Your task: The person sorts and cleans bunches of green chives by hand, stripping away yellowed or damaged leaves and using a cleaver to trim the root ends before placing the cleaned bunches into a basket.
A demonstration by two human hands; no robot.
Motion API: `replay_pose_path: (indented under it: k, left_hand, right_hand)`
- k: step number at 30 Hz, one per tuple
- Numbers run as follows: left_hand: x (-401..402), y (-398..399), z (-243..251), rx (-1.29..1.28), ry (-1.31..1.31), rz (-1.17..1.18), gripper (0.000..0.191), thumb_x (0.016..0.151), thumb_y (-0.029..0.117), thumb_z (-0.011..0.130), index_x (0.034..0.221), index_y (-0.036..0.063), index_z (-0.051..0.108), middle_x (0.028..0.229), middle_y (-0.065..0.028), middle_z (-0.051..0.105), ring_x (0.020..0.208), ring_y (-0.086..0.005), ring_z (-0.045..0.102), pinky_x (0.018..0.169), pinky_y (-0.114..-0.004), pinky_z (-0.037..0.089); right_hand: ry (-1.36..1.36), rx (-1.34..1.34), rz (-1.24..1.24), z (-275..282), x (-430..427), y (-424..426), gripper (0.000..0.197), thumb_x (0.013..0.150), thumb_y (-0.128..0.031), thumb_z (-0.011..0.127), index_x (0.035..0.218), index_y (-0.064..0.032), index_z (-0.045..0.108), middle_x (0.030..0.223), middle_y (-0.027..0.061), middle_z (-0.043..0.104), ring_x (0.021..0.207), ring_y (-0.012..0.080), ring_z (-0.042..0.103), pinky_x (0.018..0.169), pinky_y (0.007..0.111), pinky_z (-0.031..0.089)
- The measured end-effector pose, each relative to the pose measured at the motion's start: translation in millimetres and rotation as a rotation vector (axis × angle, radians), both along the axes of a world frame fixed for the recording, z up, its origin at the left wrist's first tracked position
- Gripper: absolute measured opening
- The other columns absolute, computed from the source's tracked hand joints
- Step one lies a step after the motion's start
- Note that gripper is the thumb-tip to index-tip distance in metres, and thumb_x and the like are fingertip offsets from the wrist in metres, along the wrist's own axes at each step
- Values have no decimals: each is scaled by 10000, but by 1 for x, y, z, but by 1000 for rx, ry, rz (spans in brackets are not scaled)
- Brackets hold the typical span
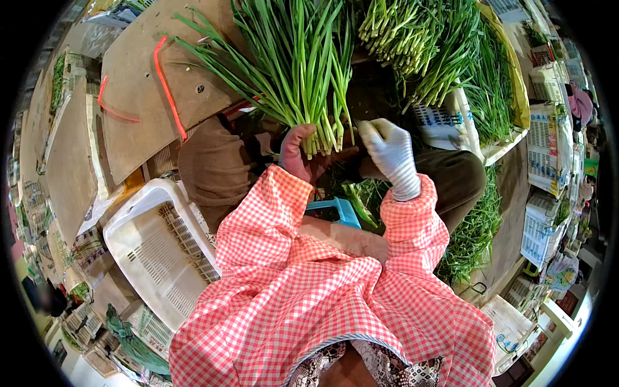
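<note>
My left hand (296, 151), in a dark pinkish glove, is wrapped around the lower stems of a bunch of long flat-leaved greens (295, 72), which look like garlic chives. The pale cut ends stick out below the thumb, and the leaves fan away from me. Just right of these stem ends is my right hand (389, 152), in a pale striped knit glove with its fingers curled in. Whether anything thin is pinched in its fingertips is not clear. One stem (344, 104) hangs slightly apart from the bunch, close to those fingertips.
Red ties (167, 87) lie on a brown board (130, 63) at left. Below it stands a white plastic crate (159, 256). Stacked greens (406, 38) and a filled white crate (503, 150) are at right. Loose trimmings (476, 227) and a blue plastic item (346, 213) are near my legs.
</note>
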State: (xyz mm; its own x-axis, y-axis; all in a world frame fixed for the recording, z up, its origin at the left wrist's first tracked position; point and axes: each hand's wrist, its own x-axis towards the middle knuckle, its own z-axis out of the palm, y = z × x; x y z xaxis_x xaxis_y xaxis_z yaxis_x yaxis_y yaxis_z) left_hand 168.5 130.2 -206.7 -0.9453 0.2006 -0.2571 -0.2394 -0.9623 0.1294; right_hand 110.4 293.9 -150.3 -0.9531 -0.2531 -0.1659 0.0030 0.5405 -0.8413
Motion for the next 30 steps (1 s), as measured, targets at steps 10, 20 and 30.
replay_pose_path:
  k: [10,20,30]
  left_hand:
    - [-3,2,-11,262,94,-1,542,798,200,506,1272,-43,409,1234,-213,500,1145,-329,496,974,-491,401]
    - [-8,5,-9,151,93,-8,538,812,218,522,1286,-9,407,1251,-180,503,1073,-251,560,1022,-558,305]
    - [-11,11,-7,152,27,15,570,827,209,493,1313,-44,337,1259,-219,475,1152,-320,493,1001,-525,363]
  right_hand:
    - [-191,-169,140,3,10,-31,279,793,-229,623,808,49,639,665,86,630,622,103,562,577,273,451]
    - [-329,757,656,-54,66,49,279,714,-291,582,830,-52,667,756,183,633,753,337,625,675,406,496]
    - [-194,-121,167,7,34,-12,358,822,-297,612,765,57,611,614,109,557,571,130,509,532,293,418]
